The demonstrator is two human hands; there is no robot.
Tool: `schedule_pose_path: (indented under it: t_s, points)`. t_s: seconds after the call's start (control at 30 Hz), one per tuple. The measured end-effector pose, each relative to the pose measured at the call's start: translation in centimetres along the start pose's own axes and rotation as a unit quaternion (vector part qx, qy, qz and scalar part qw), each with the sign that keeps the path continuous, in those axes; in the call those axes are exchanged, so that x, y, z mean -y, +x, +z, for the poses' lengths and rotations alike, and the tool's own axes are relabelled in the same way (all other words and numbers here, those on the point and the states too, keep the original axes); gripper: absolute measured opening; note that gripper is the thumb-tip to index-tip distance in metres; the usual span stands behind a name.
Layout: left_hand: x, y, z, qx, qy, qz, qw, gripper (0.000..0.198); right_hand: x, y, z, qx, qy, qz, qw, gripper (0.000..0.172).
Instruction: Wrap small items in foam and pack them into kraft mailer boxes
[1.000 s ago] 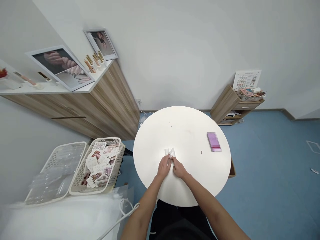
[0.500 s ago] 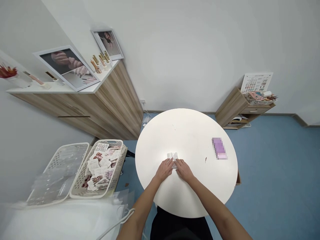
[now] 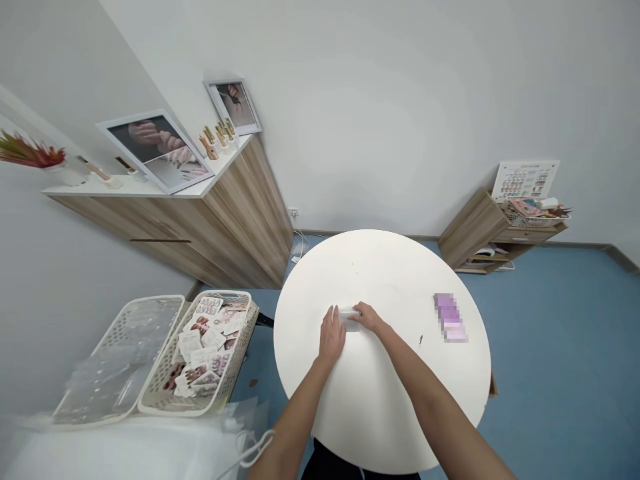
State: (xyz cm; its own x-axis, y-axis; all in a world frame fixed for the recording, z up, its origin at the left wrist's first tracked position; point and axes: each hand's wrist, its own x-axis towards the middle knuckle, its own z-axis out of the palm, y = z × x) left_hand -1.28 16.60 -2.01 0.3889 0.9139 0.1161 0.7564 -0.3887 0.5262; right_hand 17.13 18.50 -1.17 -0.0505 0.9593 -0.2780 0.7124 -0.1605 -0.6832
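Both my hands rest on a round white table (image 3: 390, 400). A small clear packet (image 3: 350, 319) lies flat between them. My left hand (image 3: 332, 335) lies flat with its fingers stretched out, its fingertips at the packet's left end. My right hand (image 3: 368, 317) presses down on the packet's right end with bent fingers. A purple blurred card (image 3: 450, 317) lies on the table to the right, apart from both hands.
Left of the table stand a white basket of nail-set packets (image 3: 210, 340) and a basket of clear bags (image 3: 125, 353). A wooden cabinet (image 3: 220, 213) carries framed pictures. A low shelf (image 3: 480, 230) stands at the back right on the blue floor.
The packet, held up between both hands before, now lies flat on the table. My left hand has opened out flat. The camera has tilted, so the table sits lower in view.
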Motion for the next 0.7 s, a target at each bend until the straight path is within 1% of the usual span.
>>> schedule_pose_path:
  t_s: [0.03, 0.07, 0.13, 0.17, 0.27, 0.4, 0.47, 0.57, 0.63, 0.7]
  points:
    - [0.0, -0.9, 0.6, -0.004, 0.028, 0.025, 0.999, 0.057, -0.3, 0.6, 0.1, -0.006, 0.017, 0.012, 1.0, 0.014]
    - [0.1, -1.9, 1.1, 0.005, 0.053, 0.062, 0.997, 0.059, -0.7, 1.0, 0.3, -0.015, 0.035, 0.022, 0.999, 0.015]
    - [0.1, -3.8, 2.1, 0.039, 0.098, 0.128, 0.986, 0.063, -1.3, 1.7, 0.9, -0.038, 0.068, 0.041, 0.996, 0.018]
    - [0.0, -4.6, 2.4, 0.045, 0.118, 0.138, 0.982, 0.065, -1.6, 1.9, 1.2, -0.053, 0.08, 0.049, 0.994, 0.019]
    - [-0.2, -5.7, 3.1, 0.046, 0.165, 0.126, 0.977, 0.066, -2.2, 2.1, 2.2, -0.099, 0.101, 0.06, 0.988, 0.02]
    - [-0.7, -5.4, 3.4, 0.052, 0.188, 0.109, 0.975, 0.065, -1.8, 1.1, 2.9, -0.158, 0.077, 0.048, 0.983, 0.019]
    - [-0.9, -5.1, 3.3, 0.061, 0.186, 0.1, 0.976, 0.065, -1.2, 0.2, 3.0, -0.179, 0.032, 0.021, 0.983, 0.02]
    - [-1.4, -4.6, 3.1, 0.089, 0.175, 0.09, 0.976, 0.065, -0.8, -1.7, 2.7, -0.2, -0.072, -0.053, 0.976, 0.028]
    - [-2.1, -4.2, 2.9, 0.108, 0.168, 0.073, 0.977, 0.064, -1.1, -3.1, 2.3, -0.185, -0.142, -0.109, 0.966, 0.036]
    - [-3.2, -3.8, 2.8, 0.125, 0.158, 0.041, 0.979, 0.064, -1.9, -4.2, 1.7, -0.134, -0.204, -0.158, 0.957, 0.046]
